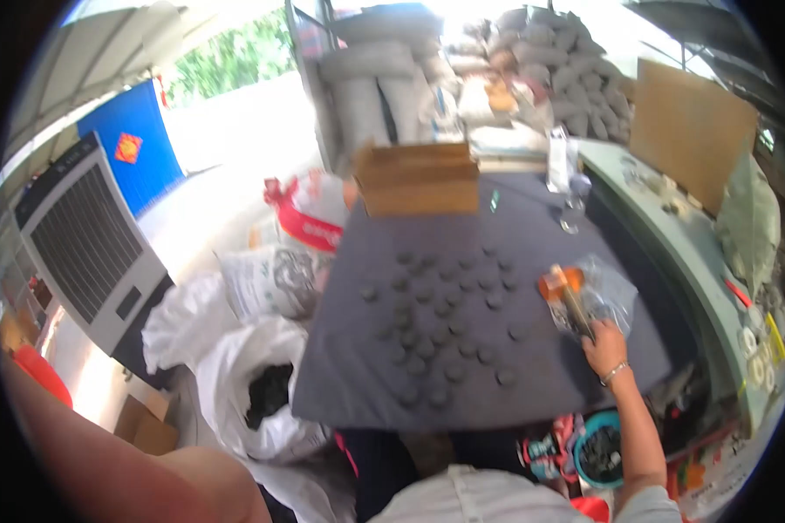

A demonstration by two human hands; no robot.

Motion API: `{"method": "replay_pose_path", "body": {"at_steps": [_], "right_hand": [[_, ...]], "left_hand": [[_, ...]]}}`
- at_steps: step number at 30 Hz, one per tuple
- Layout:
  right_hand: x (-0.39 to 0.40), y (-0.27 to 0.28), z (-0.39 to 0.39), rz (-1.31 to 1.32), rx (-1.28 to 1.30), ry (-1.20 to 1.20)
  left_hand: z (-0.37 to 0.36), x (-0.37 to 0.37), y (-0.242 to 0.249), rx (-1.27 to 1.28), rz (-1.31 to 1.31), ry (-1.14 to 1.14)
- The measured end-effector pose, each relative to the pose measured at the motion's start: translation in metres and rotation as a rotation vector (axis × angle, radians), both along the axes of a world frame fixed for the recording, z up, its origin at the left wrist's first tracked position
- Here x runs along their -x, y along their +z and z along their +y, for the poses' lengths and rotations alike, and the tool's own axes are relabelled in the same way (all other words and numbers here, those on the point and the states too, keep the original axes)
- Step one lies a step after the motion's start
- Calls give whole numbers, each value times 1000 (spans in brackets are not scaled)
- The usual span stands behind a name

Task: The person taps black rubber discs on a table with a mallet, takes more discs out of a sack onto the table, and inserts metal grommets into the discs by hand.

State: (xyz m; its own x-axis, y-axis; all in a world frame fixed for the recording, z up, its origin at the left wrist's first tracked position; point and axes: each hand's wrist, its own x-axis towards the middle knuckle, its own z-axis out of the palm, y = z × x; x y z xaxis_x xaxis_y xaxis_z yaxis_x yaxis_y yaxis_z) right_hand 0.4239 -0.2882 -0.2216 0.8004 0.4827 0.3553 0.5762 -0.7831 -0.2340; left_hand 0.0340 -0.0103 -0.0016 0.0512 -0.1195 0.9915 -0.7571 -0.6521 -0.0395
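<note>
My right hand (605, 349) is closed around the near end of a dark, stick-like tool (576, 309) with a pale far end; its exact kind is blurred. The tool points away from me toward an orange object (549, 284) on the dark-covered table (349, 366). A clear plastic bag (617, 292) lies right beside the hand. To the left, many small dark round pieces (453, 373) are spread over the cloth. Of my left side only the arm (148, 462) shows at the lower left; my left hand is outside the picture.
A cardboard box (420, 183) stands at the table's far edge. White sacks (227, 349), one holding dark material, are on the left near an air cooler (87, 244). A green-grey counter (663, 227) runs along the right. Below it sits a teal basin (582, 453).
</note>
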Motion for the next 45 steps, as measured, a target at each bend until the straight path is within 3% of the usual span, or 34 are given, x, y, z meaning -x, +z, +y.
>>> {"method": "replay_pose_path", "body": {"at_steps": [3, 7, 11, 13, 15, 16, 18, 19, 21, 23, 25, 29, 35, 38, 41, 45], "right_hand": [[-35, -3, 14, 140, 237, -122], [-72, -19, 19, 130, 295, -77], [-89, -13, 22, 372, 26, -13], [-92, -5, 21, 580, -212, 26], [-76, 4, 26, 715, -402, 91], [-71, 7, 31, 750, -471, 142], [-50, 23, 54, 795, -524, 197], [-34, 38, 74, 769, -600, 297], [17, 72, 106, 698, -765, 447], [49, 101, 136, 716, -647, 617], [65, 106, 172, 849, -535, 621], [69, 51, 253, 600, -233, 772], [68, 23, 340, 195, -128, 818], [71, 18, 358, 267, 64, 722], [62, 5, 364, 189, 119, 803], [63, 26, 361, 248, -20, 755]], "left_hand": [[5, 4, -1, 1, -6, 35], [-3, 24, 12, -13, -32, 91], [14, 40, 11, 39, -27, 199], [31, 29, -8, 114, 66, 400], [57, 17, -47, 253, 307, 715], [63, 12, -67, 374, 575, 922], [110, -8, -153, 507, 704, 1034], [130, -11, -199, 412, 769, 1107], [129, -16, -250, 476, 1084, 1289], [116, -19, -290, 421, 1086, 1412], [108, -23, -305, 383, 1078, 1500], [99, -28, -307, 366, 1028, 1572], [103, -29, -303, 370, 1028, 1571], [102, -28, -303, 377, 1031, 1570], [103, -30, -303, 373, 1012, 1573], [103, -29, -304, 384, 977, 1553]]}}
